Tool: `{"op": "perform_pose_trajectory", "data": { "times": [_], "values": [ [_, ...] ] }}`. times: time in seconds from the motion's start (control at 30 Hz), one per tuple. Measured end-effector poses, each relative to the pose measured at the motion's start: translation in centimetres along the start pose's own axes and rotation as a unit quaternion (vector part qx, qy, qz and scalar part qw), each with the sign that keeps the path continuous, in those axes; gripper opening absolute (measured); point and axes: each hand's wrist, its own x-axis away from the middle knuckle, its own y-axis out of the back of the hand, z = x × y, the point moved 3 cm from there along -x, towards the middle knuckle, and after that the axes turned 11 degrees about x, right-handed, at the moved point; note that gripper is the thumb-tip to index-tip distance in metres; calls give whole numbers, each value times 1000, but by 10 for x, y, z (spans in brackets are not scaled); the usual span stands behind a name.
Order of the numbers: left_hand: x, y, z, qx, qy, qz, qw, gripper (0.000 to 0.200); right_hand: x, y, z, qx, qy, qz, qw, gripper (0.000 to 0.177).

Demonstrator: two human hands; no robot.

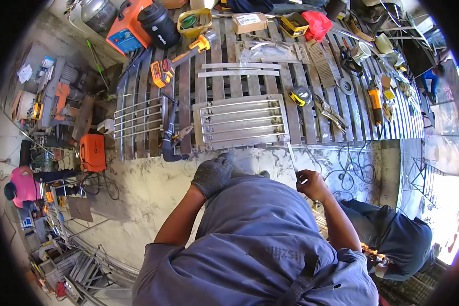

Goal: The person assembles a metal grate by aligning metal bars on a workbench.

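My left hand (212, 175) wears a dark grey knit glove and rests near my waist, its fingers curled; whether it holds anything is hidden. My bare right hand (312, 184) pinches the lower end of a thin metal strip (292, 157), whose upper end reaches the right corner of a metal frame (242, 120). Several parallel bars cross that frame, which lies flat at the near edge of the slatted metal table (303, 133). Left of it are a welding clamp (182, 133) with a black cable and a set of thin parallel rods (137, 122).
A yellow tape measure (300, 96), pliers (331, 116), an orange grinder (376, 104) and an orange power tool (162, 73) lie on the table. A person in dark clothing (392, 237) bends close at my right. Another person in pink (23, 187) is at far left.
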Motion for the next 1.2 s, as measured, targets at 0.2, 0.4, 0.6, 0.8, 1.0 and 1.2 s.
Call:
{"op": "perform_pose_trajectory", "data": {
  "times": [0.2, 0.4, 0.6, 0.8, 1.0, 1.2],
  "values": [
    [11, -8, -33, 23, 56, 23, 998, 19, 10, 3, -34, 66, 44, 3, 997, 41],
    [11, -14, -38, 0, 84, 55, 995, 22, 7, 14, -30, 17, 25, 31, 999, 38],
    [-21, -11, -31, -39, 49, 15, 998, 43, 2, 4, -23, 18, 27, 33, 999, 40],
    [-78, -30, 10, -138, 43, 20, 989, 74, 4, -13, -12, 46, 38, -35, 998, 38],
    [-132, -40, 39, -164, 53, 144, 974, 83, 21, -19, 0, 19, 16, -66, 998, 37],
    [-155, -72, 43, -222, -1, 139, 965, 67, 30, -22, 30, -30, -55, -103, 993, 21]
  ]
}}
